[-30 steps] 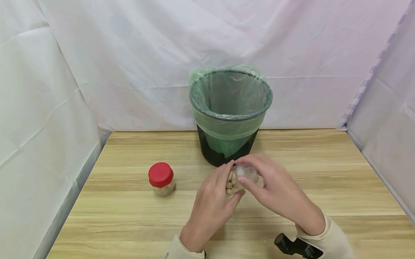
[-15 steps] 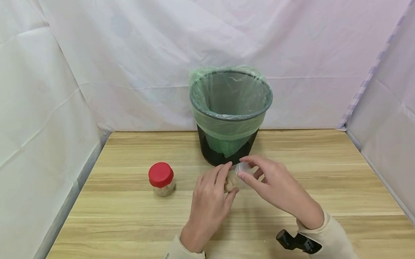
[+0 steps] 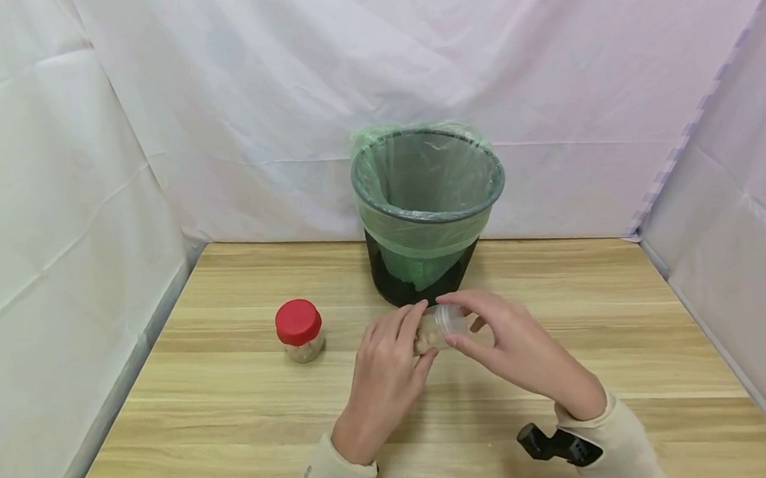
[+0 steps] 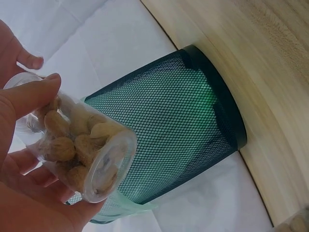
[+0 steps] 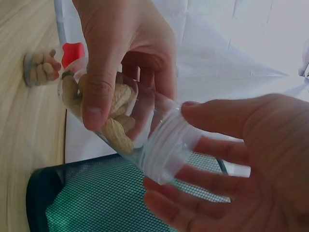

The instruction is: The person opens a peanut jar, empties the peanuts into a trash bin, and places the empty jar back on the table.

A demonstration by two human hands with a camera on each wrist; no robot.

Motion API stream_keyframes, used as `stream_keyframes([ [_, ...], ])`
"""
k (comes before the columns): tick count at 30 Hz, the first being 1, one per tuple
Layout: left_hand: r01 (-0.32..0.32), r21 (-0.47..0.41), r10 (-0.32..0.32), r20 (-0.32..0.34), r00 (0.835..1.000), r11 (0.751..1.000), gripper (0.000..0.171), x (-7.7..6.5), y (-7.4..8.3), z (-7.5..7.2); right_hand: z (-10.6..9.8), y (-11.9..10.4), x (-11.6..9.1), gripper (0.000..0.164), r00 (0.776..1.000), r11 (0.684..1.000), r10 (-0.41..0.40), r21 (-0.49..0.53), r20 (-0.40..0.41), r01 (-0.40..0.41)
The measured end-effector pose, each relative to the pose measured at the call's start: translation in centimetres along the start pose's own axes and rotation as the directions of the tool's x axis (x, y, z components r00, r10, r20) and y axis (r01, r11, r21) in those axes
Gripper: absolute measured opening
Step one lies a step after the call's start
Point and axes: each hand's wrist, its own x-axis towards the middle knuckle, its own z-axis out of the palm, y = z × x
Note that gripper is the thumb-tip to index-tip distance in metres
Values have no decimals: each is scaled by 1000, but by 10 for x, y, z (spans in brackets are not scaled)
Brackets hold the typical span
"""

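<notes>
A clear plastic jar point(image 3: 428, 331) of peanuts point(image 5: 117, 135) is tipped on its side in front of me, with its ridged, see-through end point(image 5: 166, 145) toward the right. My left hand point(image 3: 383, 370) grips the jar's body from the left, thumb on one side and fingers on the other. My right hand point(image 3: 523, 348) holds the ridged end between thumb and fingertips. In the left wrist view, the jar's round base point(image 4: 113, 164) faces the camera and peanuts show through the wall.
A second peanut jar with a red lid point(image 3: 298, 322) stands upright on the wooden table point(image 3: 235, 423) to the left. Behind my hands is a black mesh bin point(image 3: 386, 280) with a green bag liner point(image 3: 423, 239). White cloth point(image 3: 263, 91) hangs around the table.
My right fingers have shifted around the jar's ridged end, and that wrist has moved slightly right. The left hand keeps its grip; fewer peanuts show between the hands than one second ago.
</notes>
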Motion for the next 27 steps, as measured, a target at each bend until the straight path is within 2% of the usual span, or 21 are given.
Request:
stream_keyframes([
  [3, 3, -1, -3, 2, 1000, 1000, 74, 0, -1, 1, -1, 3, -2, 53, 995, 995, -95, -28, 3, 95],
  [6, 1, 2, -1, -5, 1000, 1000, 74, 0, -1, 1, -2, 3, -3, 60, 994, 993, -110, -43, 10, 111],
  [10, 0, 1, 0, -16, 1000, 1000, 73, 0, -2, 1, -4, 2, -2, 61, 1000, 999, -6, -44, 29, 7],
  [13, -1, 0, 1, -17, 1000, 1000, 73, 0, -2, 1, -4, 3, 1, 53, 993, 995, 100, -27, 55, -99],
  [16, -3, 6, 3, -12, 1000, 1000, 73, 0, -3, 1, -4, 5, 2, 45, 987, 989, 146, -2, 74, -146],
  [19, -1, 14, 1, -7, 1000, 1000, 72, -1, -4, 1, -3, 8, 2, 43, 995, 997, 76, 17, 67, -77],
  [21, 4, 14, -4, -3, 1000, 1000, 72, -1, -5, 1, -3, 10, 1, 46, 999, 1000, -11, 13, 50, 11],
  [24, 15, 9, -15, 0, 1000, 1000, 73, -1, -6, 1, -3, 12, 1, 54, 991, 991, -133, 1, 30, 133],
  [27, 11, 11, -10, -4, 1000, 1000, 73, -1, -6, 2, -3, 12, 0, 61, 988, 989, -147, -21, 36, 148],
])
